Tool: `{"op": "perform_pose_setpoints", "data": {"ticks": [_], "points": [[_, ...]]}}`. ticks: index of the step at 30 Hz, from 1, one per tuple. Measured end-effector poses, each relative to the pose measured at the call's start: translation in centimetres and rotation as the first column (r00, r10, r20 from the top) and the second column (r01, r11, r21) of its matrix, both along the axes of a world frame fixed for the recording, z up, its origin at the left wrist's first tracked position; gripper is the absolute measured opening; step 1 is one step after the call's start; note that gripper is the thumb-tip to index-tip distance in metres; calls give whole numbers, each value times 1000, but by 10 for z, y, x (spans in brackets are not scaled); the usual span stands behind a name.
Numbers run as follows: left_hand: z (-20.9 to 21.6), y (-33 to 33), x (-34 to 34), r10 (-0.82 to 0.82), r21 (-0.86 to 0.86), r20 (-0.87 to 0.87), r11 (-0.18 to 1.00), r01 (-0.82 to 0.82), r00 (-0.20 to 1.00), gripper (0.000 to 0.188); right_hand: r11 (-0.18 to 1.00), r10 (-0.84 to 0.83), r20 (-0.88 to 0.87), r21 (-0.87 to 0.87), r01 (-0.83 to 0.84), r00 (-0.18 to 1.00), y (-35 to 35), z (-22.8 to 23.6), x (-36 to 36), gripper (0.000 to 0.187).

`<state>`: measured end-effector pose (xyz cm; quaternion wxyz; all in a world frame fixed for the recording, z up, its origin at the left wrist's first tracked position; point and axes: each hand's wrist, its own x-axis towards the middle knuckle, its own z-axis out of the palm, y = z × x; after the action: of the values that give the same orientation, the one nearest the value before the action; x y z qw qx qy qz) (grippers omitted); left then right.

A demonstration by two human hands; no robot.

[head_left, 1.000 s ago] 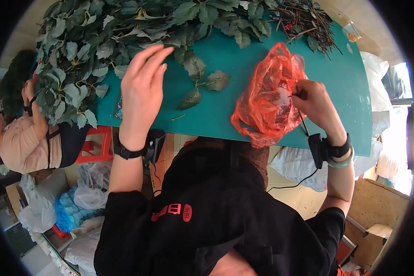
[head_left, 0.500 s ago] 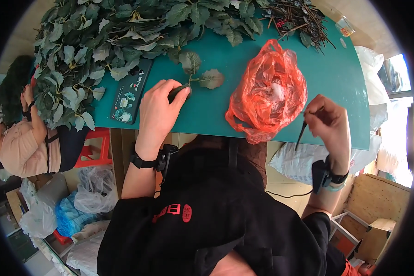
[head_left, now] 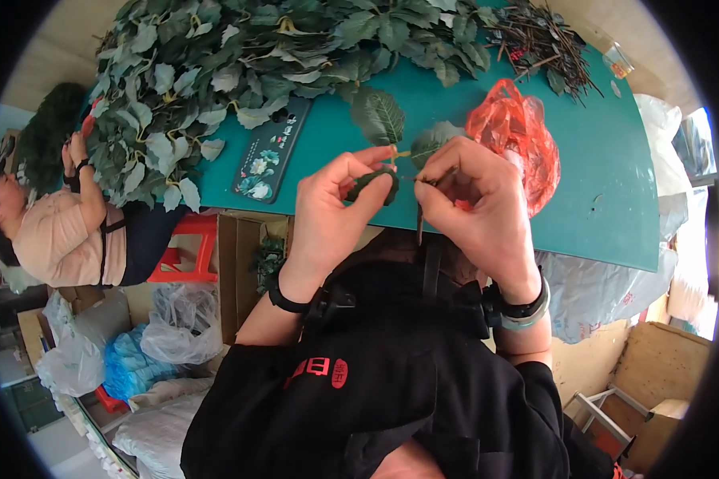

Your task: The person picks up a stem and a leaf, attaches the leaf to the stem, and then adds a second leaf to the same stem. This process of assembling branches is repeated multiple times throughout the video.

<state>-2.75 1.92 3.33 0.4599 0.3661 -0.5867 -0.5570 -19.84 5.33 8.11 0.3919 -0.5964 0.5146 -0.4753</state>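
Note:
My left hand pinches a green leaf sprig with toothed leaves, which looks artificial; one leaf curls between thumb and fingers, others point away over the table. Close beside it, my right hand has its fingertips closed on a thin dark stick that hangs downward. The fingertips of both hands nearly meet at the sprig's stem; whether stick and stem touch, I cannot tell. Behind my right hand lies a crumpled red plastic bag, partly hidden, with something whitish inside.
A big heap of leaf sprigs covers the far left of the green table. Dark thin stems lie at the far right, near a small clear cup. A dark flower-printed panel lies left. Another person works at left.
My right hand has come left with the dark stick, up to the sprig in my left hand. My left hand has turned and lifted the sprig slightly. The view has shifted a little.

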Motion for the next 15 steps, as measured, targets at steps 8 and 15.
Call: {"op": "perform_pose_setpoints", "data": {"ticks": [8,15], "points": [[5,10,11,13,-132,78,991,-3,997,10,969,-173,-180,-206,135,968,-7,-14,21,8],[5,11,12,25,-170,64,985,-14,998,9,962,-198,-271,-240,133,942,-8,-13,26,7]]}}
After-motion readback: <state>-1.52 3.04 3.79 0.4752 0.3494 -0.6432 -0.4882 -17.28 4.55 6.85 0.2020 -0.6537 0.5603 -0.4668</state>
